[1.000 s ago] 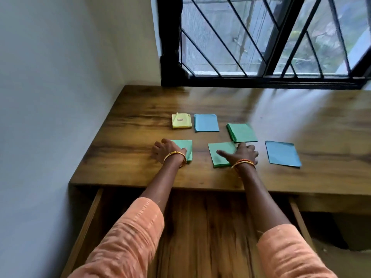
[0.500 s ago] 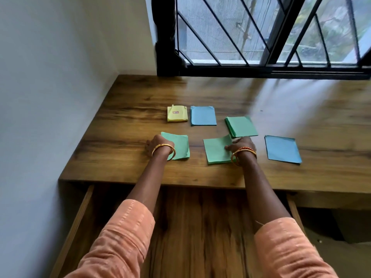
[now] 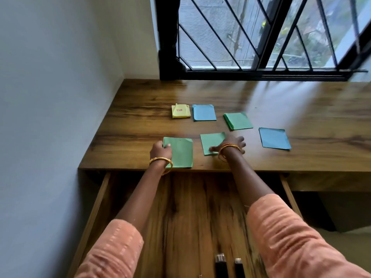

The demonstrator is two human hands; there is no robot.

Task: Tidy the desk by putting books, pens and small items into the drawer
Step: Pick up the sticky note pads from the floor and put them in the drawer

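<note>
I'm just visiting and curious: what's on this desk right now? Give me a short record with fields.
surface: wooden desk under a barred window
paper pads: six; one yellow, two blue, three green
left hand: grips the near-left green pad at its corner
right hand: rests on the middle green pad
drawer: pulled open below the desk edge

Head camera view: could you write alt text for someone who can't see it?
A person's left hand grips a green pad at the wooden desk edge, above an open drawer; the right hand rests on another green pad.
</note>
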